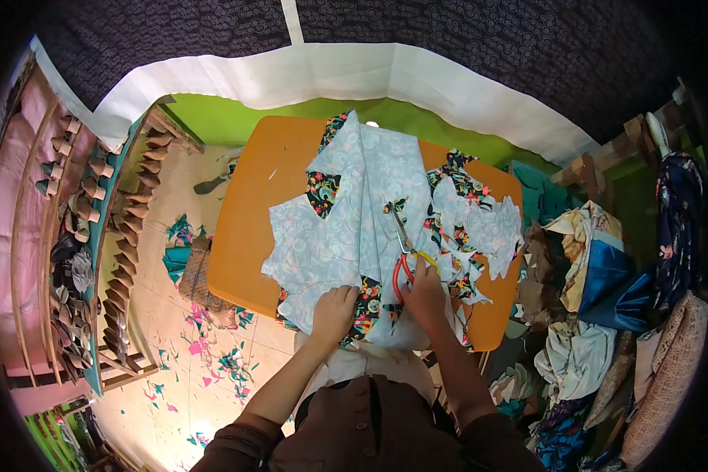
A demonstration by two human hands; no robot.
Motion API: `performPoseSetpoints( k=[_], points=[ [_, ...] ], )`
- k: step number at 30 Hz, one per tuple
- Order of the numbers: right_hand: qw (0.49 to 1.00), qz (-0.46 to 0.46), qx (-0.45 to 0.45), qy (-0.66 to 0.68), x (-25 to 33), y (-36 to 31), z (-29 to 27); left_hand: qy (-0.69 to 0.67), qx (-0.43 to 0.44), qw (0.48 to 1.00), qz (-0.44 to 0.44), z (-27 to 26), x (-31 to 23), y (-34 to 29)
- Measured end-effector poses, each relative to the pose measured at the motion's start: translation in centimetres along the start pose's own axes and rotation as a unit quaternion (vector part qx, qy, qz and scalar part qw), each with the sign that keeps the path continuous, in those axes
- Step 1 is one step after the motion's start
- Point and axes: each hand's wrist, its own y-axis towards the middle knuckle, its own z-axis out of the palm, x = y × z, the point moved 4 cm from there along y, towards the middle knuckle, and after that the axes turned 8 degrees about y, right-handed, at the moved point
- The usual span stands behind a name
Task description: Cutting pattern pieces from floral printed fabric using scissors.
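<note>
A large piece of fabric (315,240), pale blue on its upturned side and black with a bright floral print where it folds over, lies across the orange tabletop. On its near part rests my left hand (334,315), fingers laid on the cloth beside a printed fold. My right hand (425,297) is closed on the scissors (405,250), which have one red and one yellow handle. Their blades point away from me, over the pale cloth, close to a small dark printed patch. Jagged fabric offcuts (480,220) lie to the right.
The orange table (248,189) has rounded corners. Shoe forms (130,236) line racks at the left. Teal and pink scraps (200,338) litter the tiled floor. Heaped and hanging cloths (598,291) stand close at the right. A dark patterned curtain (448,35) with a white border hangs ahead.
</note>
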Motion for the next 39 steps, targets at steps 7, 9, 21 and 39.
performPoseSetpoints(
  k=[7,9,21,39],
  points=[
    [0.997,0.070,0.021,0.032,-1.1,1.3,0.4,0.002,0.019,1.000,-0.016,0.7,0.2,-0.3],
    [0.991,0.119,0.047,0.035,-1.2,1.7,-0.1,0.003,0.017,1.000,-0.019,0.7,0.3,-0.5],
    [0.718,0.008,0.137,0.682,1.2,-2.8,-0.7,-0.038,0.016,0.998,-0.052,-1.0,2.0,-1.5],
    [0.589,0.102,0.259,0.758,2.8,-10.4,2.0,-0.070,-0.004,0.998,0.009,0.9,2.8,-1.4]
  ],
)
